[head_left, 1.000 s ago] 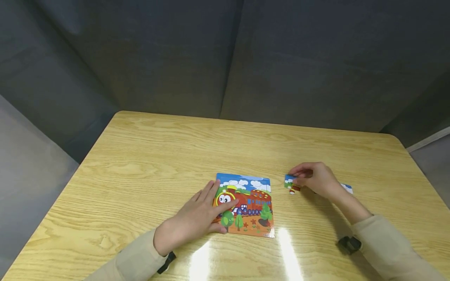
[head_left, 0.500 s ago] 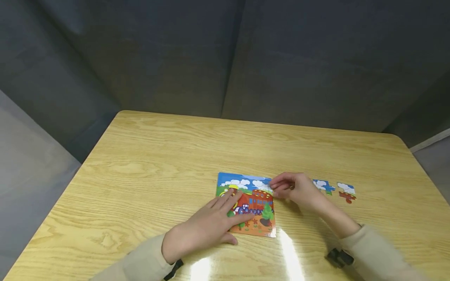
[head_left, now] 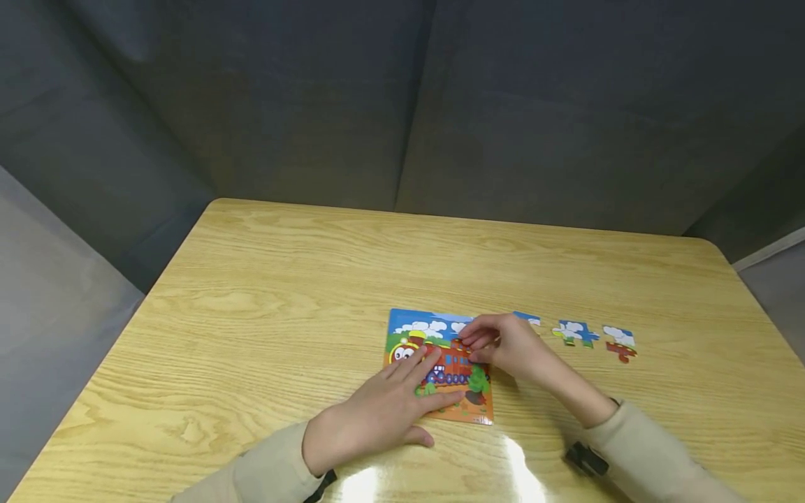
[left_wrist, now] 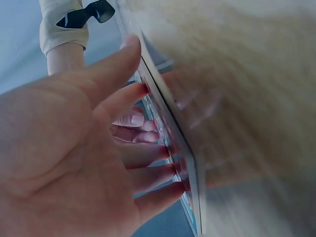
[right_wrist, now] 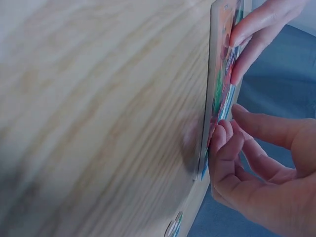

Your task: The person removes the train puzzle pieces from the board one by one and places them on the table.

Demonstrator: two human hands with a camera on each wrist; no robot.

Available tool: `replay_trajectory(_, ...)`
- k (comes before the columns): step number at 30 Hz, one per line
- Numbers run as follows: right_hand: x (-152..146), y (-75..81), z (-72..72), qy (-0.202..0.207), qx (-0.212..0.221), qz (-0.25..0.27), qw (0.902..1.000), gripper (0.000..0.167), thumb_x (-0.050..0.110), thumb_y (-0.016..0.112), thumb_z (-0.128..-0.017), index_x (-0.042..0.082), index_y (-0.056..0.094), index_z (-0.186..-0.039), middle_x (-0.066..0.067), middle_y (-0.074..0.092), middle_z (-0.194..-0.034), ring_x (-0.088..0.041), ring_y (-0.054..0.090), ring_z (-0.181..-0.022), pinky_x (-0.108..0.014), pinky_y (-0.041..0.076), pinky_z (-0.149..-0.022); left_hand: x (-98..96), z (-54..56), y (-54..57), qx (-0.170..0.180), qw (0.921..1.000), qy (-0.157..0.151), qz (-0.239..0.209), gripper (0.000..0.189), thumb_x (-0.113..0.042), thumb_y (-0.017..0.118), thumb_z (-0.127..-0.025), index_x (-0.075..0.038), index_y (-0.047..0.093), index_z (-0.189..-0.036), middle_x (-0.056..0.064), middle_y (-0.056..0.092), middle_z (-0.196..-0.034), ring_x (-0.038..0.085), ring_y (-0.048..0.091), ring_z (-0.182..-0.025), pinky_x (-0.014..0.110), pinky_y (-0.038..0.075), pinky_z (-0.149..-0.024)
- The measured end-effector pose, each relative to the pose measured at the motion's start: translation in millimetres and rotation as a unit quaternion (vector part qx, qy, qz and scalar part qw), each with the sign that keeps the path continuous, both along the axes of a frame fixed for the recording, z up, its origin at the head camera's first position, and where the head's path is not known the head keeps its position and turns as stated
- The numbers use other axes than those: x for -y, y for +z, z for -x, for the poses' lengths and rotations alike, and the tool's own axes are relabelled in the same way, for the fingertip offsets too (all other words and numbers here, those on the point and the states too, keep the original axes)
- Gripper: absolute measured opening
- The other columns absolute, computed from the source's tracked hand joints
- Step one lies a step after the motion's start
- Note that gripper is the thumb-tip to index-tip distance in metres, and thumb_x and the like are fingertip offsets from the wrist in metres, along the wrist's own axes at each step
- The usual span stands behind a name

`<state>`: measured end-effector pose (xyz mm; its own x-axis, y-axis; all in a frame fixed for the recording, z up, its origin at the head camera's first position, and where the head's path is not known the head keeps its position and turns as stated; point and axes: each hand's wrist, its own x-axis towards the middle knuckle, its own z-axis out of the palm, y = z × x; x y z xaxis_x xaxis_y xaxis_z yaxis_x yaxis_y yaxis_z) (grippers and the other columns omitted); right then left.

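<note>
Puzzle board [head_left: 453,374] lies on the table [head_left: 283,279] between its left and right edges, well apart from the far edge. We note left hand [head_left: 380,416] resting across it, fingers straight and spread. Right hand [head_left: 508,344], fingers curled, is over the board's right edge; we cannot tell whether they pinch anything. Three loose pieces [head_left: 575,332] lie toward the table's right edge.
</note>
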<state>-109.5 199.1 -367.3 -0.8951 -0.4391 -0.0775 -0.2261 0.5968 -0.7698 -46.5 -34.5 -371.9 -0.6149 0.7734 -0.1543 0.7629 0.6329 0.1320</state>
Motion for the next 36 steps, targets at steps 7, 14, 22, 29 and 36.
replay_trajectory(7,3,3.1,2.9,-0.002,0.06,0.036,0.9976,0.022,-0.012,0.07,-0.082,-0.006,0.069,-0.102,-0.011,0.07,-0.09,-0.021,0.067,-0.079,-0.026,0.056,-0.068,0.3,-0.1,0.0,0.011,0.9999,0.004,-0.001,0.069,-0.054,0.06,-0.089,-0.039,0.035,-0.152,0.018,0.017,-0.16,0.032,0.017,-0.147,0.043,0.026,-0.115)
replay_trajectory(14,3,3.4,1.9,0.016,0.048,0.014,0.9986,0.017,-0.008,0.072,-0.082,-0.001,0.073,-0.097,-0.009,0.07,-0.085,-0.018,0.064,-0.074,-0.025,0.054,-0.063,0.1,-0.2,-0.6,0.008,0.9999,0.006,0.007,0.069,-0.054,0.059,-0.089,-0.04,0.034,-0.152,0.017,0.015,-0.161,0.032,0.017,-0.147,0.043,0.026,-0.115)
replay_trajectory(22,0,3.5,-3.2,0.038,0.02,0.017,0.9989,0.016,-0.008,0.071,-0.084,0.001,0.074,-0.096,-0.009,0.067,-0.084,-0.013,0.055,-0.061,-0.023,0.047,-0.053,0.4,-0.2,0.0,0.01,0.9999,0.002,0.004,0.069,-0.054,0.06,-0.09,-0.04,0.034,-0.152,0.017,0.015,-0.161,0.032,0.017,-0.147,0.043,0.026,-0.115)
replay_trajectory(29,-11,7.3,-3.3,0.038,0.022,0.032,0.9985,0.019,-0.006,0.07,-0.085,0.004,0.074,-0.1,-0.008,0.068,-0.088,-0.02,0.057,-0.058,-0.022,0.044,-0.05,-0.2,-0.6,0.9,0.007,0.9999,0.006,0.008,0.069,-0.054,0.059,-0.09,-0.04,0.034,-0.152,0.018,0.017,-0.161,0.032,0.017,-0.147,0.042,0.026,-0.115)
replay_trajectory(36,-39,10.2,-7.4,0.021,0.044,0.026,0.9985,0.019,-0.007,0.068,-0.087,0.003,0.072,-0.102,-0.008,0.067,-0.09,-0.021,0.06,-0.065,-0.024,0.046,-0.052,-0.6,-0.6,1.6,0.01,0.9998,0.005,0.014,0.069,-0.054,0.058,-0.091,-0.04,0.031,-0.153,0.018,0.016,-0.161,0.031,0.016,-0.147,0.041,0.024,-0.116)
